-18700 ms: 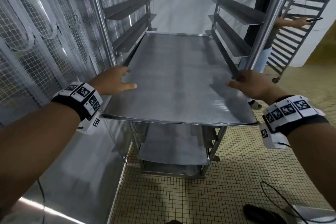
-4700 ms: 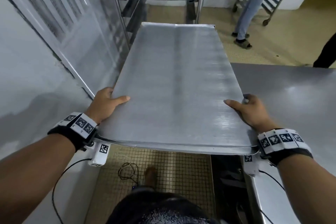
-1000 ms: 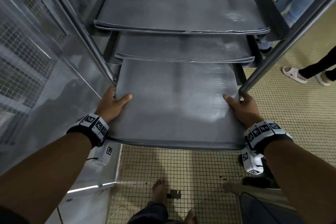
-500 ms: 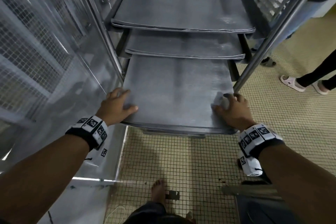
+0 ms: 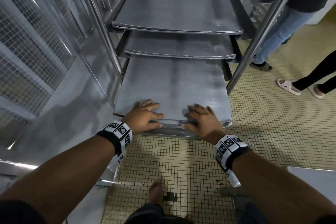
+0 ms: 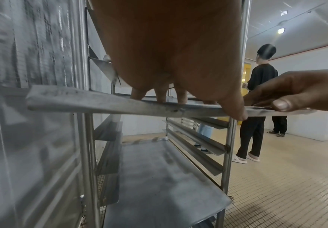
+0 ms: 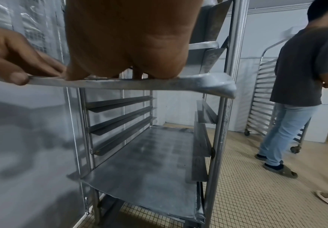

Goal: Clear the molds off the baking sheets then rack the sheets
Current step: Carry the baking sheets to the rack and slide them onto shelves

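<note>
A bare baking sheet (image 5: 172,85) lies on the rails of a steel rack (image 5: 254,42), its near end sticking out toward me. My left hand (image 5: 145,114) and right hand (image 5: 200,116) rest side by side on that near edge, fingers flat on top and thumbs against the front rim. In the left wrist view, the left hand (image 6: 170,61) covers the sheet's edge (image 6: 100,101). The right wrist view has the right hand (image 7: 129,46) on that same edge (image 7: 159,84). Two more sheets (image 5: 178,5) (image 5: 180,47) sit on higher rails, another (image 7: 149,162) lower down. No molds are in view.
A mesh-panelled steel wall (image 5: 36,60) runs close along the rack's left side. Two people (image 5: 272,42) (image 5: 318,78) stand on the tiled floor to the right. A second rack (image 7: 266,92) stands behind them. My bare foot (image 5: 156,192) is below the sheet.
The sheet has slid further into the rack. Both hands have moved from its side edges to its near edge and now lie flat there.
</note>
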Demonstrator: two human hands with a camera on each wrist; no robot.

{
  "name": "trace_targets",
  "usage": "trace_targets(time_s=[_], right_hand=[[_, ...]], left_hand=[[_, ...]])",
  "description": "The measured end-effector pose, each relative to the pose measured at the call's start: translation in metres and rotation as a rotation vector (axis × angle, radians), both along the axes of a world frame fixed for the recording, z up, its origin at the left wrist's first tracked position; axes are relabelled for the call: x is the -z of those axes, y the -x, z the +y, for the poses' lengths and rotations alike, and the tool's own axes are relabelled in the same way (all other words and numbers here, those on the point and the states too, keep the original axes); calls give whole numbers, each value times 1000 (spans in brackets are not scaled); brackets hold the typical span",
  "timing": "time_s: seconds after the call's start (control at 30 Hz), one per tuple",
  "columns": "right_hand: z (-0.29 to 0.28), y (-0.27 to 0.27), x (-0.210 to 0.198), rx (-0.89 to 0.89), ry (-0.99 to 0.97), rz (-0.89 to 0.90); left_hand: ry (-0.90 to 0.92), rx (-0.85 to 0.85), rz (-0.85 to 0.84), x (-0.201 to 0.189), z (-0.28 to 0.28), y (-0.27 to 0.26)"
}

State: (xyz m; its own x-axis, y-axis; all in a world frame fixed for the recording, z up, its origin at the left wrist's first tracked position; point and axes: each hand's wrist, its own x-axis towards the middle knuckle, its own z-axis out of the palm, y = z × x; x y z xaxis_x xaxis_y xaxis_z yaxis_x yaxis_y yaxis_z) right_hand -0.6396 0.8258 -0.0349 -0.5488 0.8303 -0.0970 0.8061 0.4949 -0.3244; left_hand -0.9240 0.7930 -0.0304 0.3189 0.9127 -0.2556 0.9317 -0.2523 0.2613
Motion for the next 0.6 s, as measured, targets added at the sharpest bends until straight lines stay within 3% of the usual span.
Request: trace_targets(time_s=[0.2, 0.37, 0.6], right_hand=[[9, 2, 12, 118, -133, 11], [21, 7, 12, 272, -111, -24], [66, 20, 10, 333, -80, -43]], left_hand=[[-98, -134, 33, 6, 9, -14], [-131, -294, 86, 12, 24, -24], [-109, -274, 104, 10, 74, -18]])
